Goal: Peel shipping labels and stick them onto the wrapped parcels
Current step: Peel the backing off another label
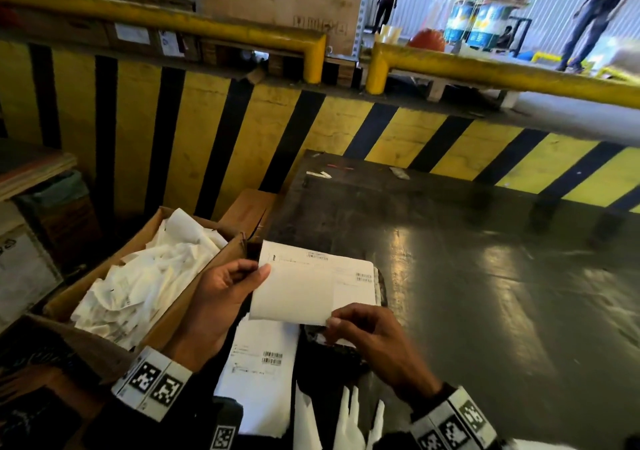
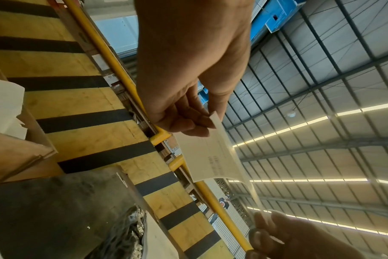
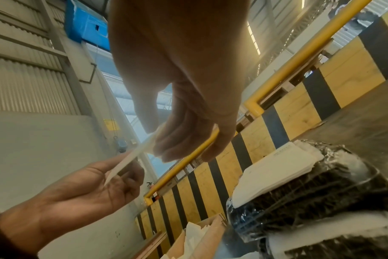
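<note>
I hold a white shipping label (image 1: 311, 285) above the near edge of the dark table (image 1: 485, 259). My left hand (image 1: 228, 293) pinches its left edge between thumb and fingers. My right hand (image 1: 367, 331) pinches its lower right corner. In the left wrist view the label (image 2: 210, 156) hangs from my left fingers (image 2: 188, 121). The right wrist view shows the label (image 3: 133, 157) edge-on between both hands. Below the label lies a black wrapped parcel (image 3: 321, 192) with a stack of labels (image 3: 275, 171) on it. More labels (image 1: 259, 373) lie near my wrists.
A cardboard box (image 1: 166, 311) full of crumpled white backing paper (image 1: 149, 276) stands to the left. A yellow and black striped barrier (image 1: 242, 130) with yellow rails (image 1: 173, 19) runs behind the table. Two people stand far back on the right.
</note>
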`<state>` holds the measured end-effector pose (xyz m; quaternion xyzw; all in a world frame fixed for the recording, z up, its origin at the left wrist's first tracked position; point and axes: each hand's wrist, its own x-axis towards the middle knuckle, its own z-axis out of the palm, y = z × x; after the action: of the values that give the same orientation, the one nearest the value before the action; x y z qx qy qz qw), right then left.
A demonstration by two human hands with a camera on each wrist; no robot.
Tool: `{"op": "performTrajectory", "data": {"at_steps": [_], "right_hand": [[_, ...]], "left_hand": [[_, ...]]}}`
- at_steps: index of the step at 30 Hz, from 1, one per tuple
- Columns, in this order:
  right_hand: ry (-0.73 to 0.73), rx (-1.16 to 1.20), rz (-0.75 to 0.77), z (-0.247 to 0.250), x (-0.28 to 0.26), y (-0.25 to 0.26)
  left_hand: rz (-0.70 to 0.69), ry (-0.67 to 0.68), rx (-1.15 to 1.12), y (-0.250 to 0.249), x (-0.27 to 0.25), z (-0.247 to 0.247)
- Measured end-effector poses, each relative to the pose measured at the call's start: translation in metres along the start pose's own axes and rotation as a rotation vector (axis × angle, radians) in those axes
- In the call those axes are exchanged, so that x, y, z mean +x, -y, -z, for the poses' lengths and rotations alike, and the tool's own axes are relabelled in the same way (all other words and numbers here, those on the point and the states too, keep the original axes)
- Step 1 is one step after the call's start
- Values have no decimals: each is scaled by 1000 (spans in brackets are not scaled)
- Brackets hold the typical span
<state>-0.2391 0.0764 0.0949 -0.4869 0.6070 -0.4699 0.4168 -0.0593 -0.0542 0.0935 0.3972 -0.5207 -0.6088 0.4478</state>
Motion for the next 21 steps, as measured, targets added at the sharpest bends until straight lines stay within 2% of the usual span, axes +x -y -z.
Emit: {"op": "performTrajectory", "data": {"at_steps": [10,12,15,18,20,21], "right_hand": [[57,57,63,6,1,8],[63,74,75,5,2,11],[66,95,112,3,5,15],[30,55,179,-1,8,20],[21,32,219,-5,10,22],[22,23,237,-7,10,22]], "left_hand": [[38,6,16,-1,4,0],[22,-24,122,2,6,1],[-122,-54,356,1,1,2],[-278,136,433,-11,-17,-3],[-332,296,493,-16,-32,-10],[-351,335,516,-17,-37,-14]]}}
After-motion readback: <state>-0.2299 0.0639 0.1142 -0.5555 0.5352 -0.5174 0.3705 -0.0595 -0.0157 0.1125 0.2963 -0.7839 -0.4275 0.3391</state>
